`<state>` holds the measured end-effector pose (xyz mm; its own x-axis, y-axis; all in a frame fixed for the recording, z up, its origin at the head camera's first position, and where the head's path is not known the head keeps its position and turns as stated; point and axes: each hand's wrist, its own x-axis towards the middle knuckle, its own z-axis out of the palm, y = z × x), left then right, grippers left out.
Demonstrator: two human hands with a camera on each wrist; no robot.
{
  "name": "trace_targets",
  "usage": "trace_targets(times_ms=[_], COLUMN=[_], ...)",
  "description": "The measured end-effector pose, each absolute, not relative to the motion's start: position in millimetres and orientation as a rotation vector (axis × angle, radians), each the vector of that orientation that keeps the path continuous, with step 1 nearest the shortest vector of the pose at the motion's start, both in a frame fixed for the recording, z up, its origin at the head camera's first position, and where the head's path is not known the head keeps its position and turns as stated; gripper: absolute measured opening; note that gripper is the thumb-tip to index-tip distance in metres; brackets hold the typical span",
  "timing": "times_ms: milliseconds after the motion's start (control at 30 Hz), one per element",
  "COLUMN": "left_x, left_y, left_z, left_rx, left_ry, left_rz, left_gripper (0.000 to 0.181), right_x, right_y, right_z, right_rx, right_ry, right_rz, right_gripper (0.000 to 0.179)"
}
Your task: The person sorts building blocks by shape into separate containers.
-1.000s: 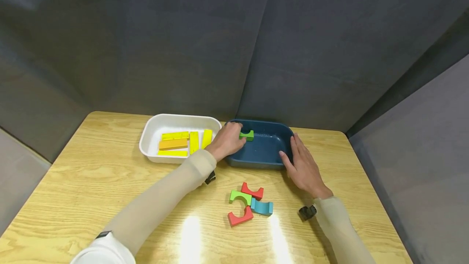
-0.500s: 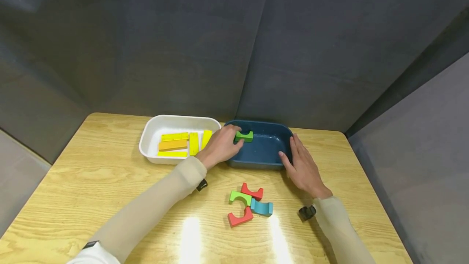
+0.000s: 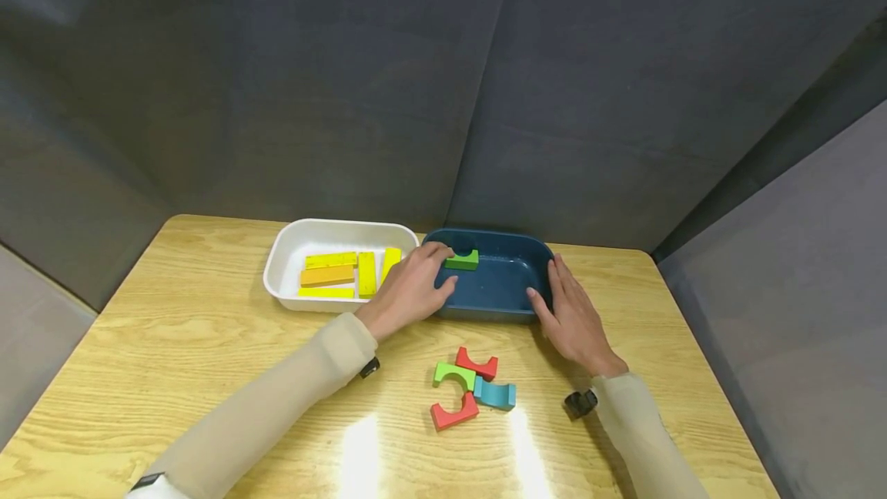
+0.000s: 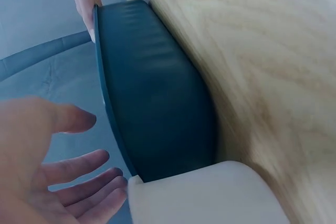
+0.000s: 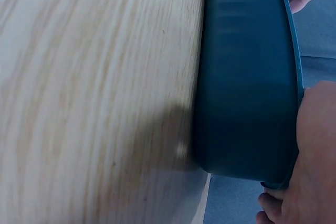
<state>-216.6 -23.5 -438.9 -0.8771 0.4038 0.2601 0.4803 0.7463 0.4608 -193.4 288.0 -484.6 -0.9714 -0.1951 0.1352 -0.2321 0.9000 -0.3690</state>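
Note:
My left hand hovers over the left end of the dark blue tub, fingers and thumb spread with nothing between them. Just beyond its fingertips a green arch block lies inside the tub. In the left wrist view the same hand is beside the tub's rim, near the white tub's corner. My right hand holds the tub's right end, thumb inside the rim and fingers along the outside. The right wrist view shows that hand at the rim, its thumb hidden.
A white tub adjoins on the left, holding several yellow blocks and an orange block. In front lie two red arch blocks, a light green arch and a blue one. A dark curtain stands behind.
My left hand lets go of the green arch block in the blue tub and draws back to the left and toward me, its fingers spreading. The right hand stays in place.

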Motion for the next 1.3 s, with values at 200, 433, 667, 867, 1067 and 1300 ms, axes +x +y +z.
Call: trace_targets(times_ms=[200,433,667,867,1067,1300], left_x=[-206,-194,-179,-166,-148,-130], left_y=[-30,-39,-48,-55,-60,-65], left_z=[-437,-436,-432,-427,-426,-429], left_rx=[-0.762,-0.796,-0.811,-0.826,-0.866,-0.917], left_ry=[-2.762,-2.770,-2.754,-2.732,-2.683,-2.641], left_rz=[-0.810,-0.845,-0.853,-0.886,-0.875,-0.859], left_gripper=[0.045,0.047,0.047,0.047,0.046,0.046], right_x=[-195,-195,-195,-195,-195,-195], right_y=[289,289,288,289,288,288], right_z=[-485,-486,-485,-485,-485,-485], right_rx=[0.337,0.339,0.337,0.332,0.334,0.328], right_ry=[-2.975,-2.968,-2.979,-2.983,-2.975,-2.984], right_rz=[0.588,0.590,0.595,0.599,0.602,0.609], right_gripper=[0.083,0.082,0.083,0.083,0.083,0.083])
